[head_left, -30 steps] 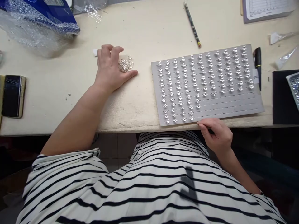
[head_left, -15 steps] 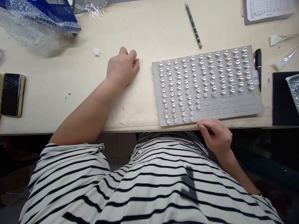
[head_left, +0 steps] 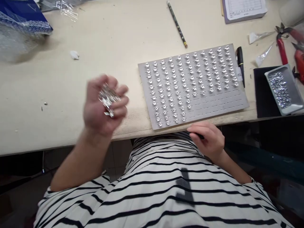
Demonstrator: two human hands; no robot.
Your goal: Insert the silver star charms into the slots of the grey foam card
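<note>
My left hand, blurred, is turned palm up above the table with its fingers curled round a cluster of small silver rings. To its right lies a grey slotted board, tilted slightly, with many shiny silver ring-like pieces standing in columns of slits. Slits toward the lower right of the board are bare. My right hand is at the table's front edge, just below the board. Its fingers are bent with thumb and forefinger close together; whether anything tiny is between them I cannot make out.
A pencil and a notepad lie behind the board. On the right are a pen, a tray of silver bits on a black pad, and red-handled pliers. Plastic-wrapped packaging is at the back left.
My left hand has lifted off the table, come nearer and turned palm up, showing the silver rings in it. My right hand's thumb and forefinger have parted slightly. The view has shifted right.
</note>
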